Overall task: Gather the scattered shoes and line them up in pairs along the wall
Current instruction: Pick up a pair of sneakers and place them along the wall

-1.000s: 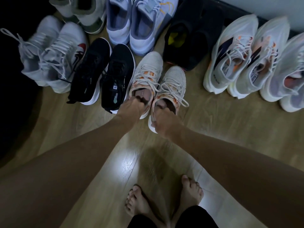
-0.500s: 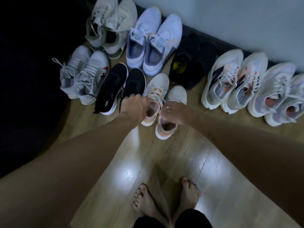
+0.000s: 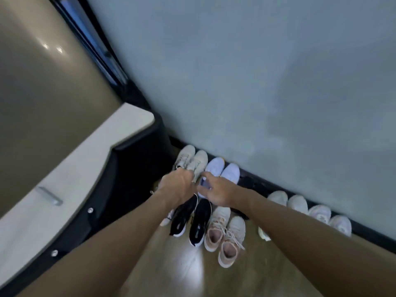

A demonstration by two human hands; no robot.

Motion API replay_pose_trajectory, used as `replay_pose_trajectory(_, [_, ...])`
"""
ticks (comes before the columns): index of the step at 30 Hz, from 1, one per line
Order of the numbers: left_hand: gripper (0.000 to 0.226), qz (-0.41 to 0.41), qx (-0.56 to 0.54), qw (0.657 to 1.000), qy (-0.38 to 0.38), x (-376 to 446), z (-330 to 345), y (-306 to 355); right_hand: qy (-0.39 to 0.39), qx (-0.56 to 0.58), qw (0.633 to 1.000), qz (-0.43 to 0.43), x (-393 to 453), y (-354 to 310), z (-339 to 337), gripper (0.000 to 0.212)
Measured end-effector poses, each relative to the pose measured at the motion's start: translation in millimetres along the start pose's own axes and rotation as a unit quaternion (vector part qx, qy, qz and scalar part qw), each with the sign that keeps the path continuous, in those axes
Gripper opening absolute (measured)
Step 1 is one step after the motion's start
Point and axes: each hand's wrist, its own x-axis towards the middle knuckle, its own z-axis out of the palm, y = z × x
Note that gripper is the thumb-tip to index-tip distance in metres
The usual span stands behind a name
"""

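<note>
1. Shoes sit in pairs along the wall, lower centre to lower right of the frame.
2. Black pair and pinkish-white pair stand in front, on the wooden floor.
3. Left hand is curled over the beige pair; whether it grips anything I cannot tell.
4. Right hand, fingers spread loosely, hovers over the pale blue pair, holding nothing.

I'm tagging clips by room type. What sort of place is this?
Probably a home entryway or hallway corner: pairs of shoes lined along a plain wall with a dark baseboard, on wood-look flooring, beside a cabinet.
</note>
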Motion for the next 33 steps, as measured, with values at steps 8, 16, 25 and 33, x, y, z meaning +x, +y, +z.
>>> replay_pose_trajectory(8, [0.032, -0.033, -0.089, 0.990, 0.100, -106, -244, -15, 0.018, -0.102, 0.991, -0.089, -120, -214, -144, 0.063])
replay_pose_trajectory(16, [0.027, -0.031, -0.174, 0.951, 0.255, -235, -400, -20, 0.055, -0.187, 0.950, -0.245, -241, -372, -229, 0.051])
replay_pose_trajectory(25, [0.022, -0.149, -0.226, 0.840, 0.470, -356, -450, -10, 0.037, -0.082, 0.894, -0.439, -286, -430, -224, 0.051])
replay_pose_trajectory(33, [0.024, -0.250, -0.251, 0.773, 0.527, -470, -377, 44, -0.128, 0.018, 0.824, -0.551, -319, -431, -133, 0.034])
